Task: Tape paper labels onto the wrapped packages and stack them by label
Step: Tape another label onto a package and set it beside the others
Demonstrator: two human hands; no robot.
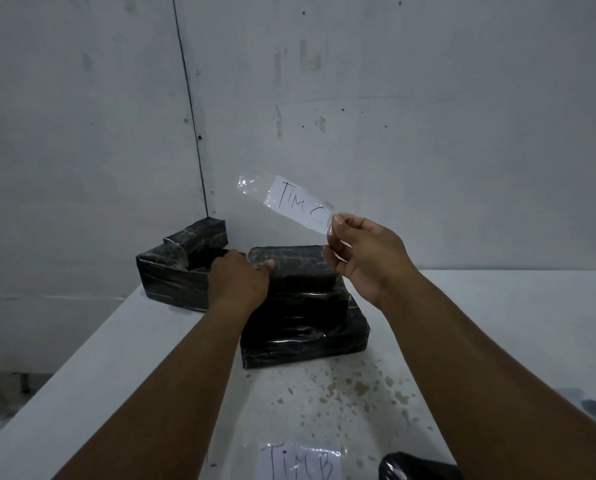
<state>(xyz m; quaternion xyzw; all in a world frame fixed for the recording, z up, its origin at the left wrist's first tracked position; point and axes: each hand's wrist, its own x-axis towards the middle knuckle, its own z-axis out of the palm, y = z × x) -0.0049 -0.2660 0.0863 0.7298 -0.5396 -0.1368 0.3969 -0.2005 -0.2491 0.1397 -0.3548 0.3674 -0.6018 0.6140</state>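
Observation:
My right hand (365, 258) pinches the near end of a strip of clear tape carrying a white paper label (298, 204) that reads "TIM C", held in the air above the packages. My left hand (239, 280) grips the left end of the top black wrapped package (296, 268), which lies on a stack of two more black packages (307, 337). Behind and to the left, a small black package (199, 239) rests on a larger one (172, 278).
A second taped paper label (300, 460) reading "TIM B" lies on the white table (497, 323) at the near edge, beside a black wrapped object (417, 467). Brown specks dot the tabletop. A grey wall with a thin black cable (189, 109) stands behind.

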